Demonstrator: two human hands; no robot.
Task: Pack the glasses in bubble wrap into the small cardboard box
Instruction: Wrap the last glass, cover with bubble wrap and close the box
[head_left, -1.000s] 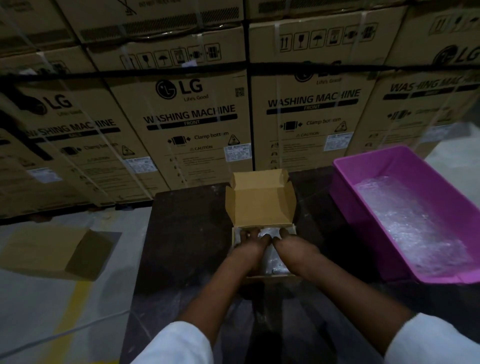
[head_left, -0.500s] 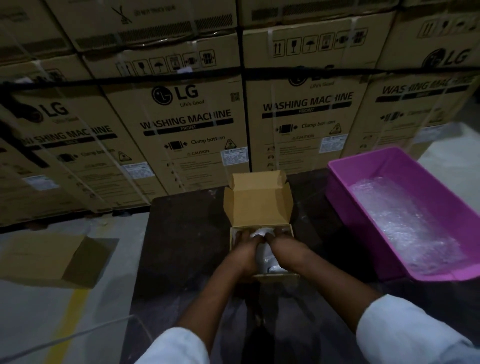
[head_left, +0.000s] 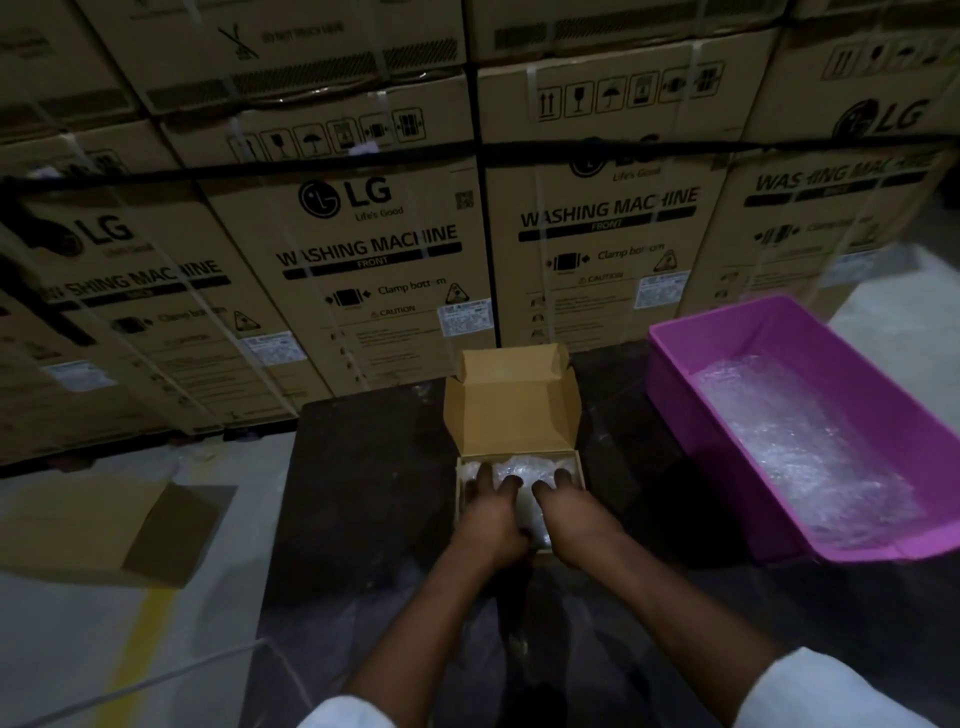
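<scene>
Bubble-wrapped glasses (head_left: 519, 475) are lying inside the small cardboard box (head_left: 511, 410), lid standing open at the far edge. Left hand (head_left: 488, 512) & right hand (head_left: 571, 512) are pressing the wrap down w/ fingers straight. Dark desk (head_left: 363, 493) is lying bare on the left; pink tub (head_left: 675, 374) is sitting well apart on the right.

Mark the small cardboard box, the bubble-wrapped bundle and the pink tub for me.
small cardboard box (head_left: 511, 410): head view, inside of the raised lid.
bubble-wrapped bundle (head_left: 519, 467): head view, wrap showing beyond the hands.
pink tub (head_left: 670, 384): head view, near left wall.
</scene>
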